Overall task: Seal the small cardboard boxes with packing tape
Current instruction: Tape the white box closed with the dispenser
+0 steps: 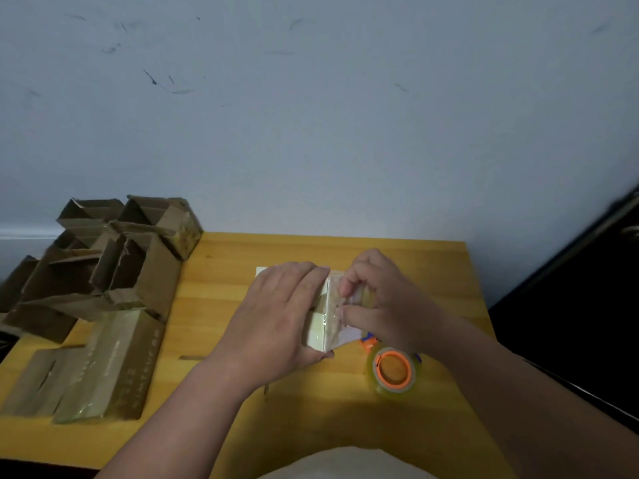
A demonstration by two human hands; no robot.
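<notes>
Both hands meet on one small cardboard box (pixel 320 323) mid-table: the left hand (pixel 276 316) lies flat across its top with straight fingers, while the right hand (pixel 380 302) pinches clear packing tape (pixel 349 305) against its side. An orange-cored tape roll (pixel 394 369) sits just right, open boxes (pixel 114 257) piled far left on the yellow table (pixel 345 409).

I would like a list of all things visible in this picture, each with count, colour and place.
small box: one, pale, table centre, under both hands
tape strip: one, clear, on the box's right side
tape roll: one, clear with orange core, right of the box
open boxes: several, brown, piled at far left
taped boxes: about two, brown, near left
table: one, yellow wood
wall: grey, behind
left hand: rests on the box
right hand: pinches the tape strip
</notes>
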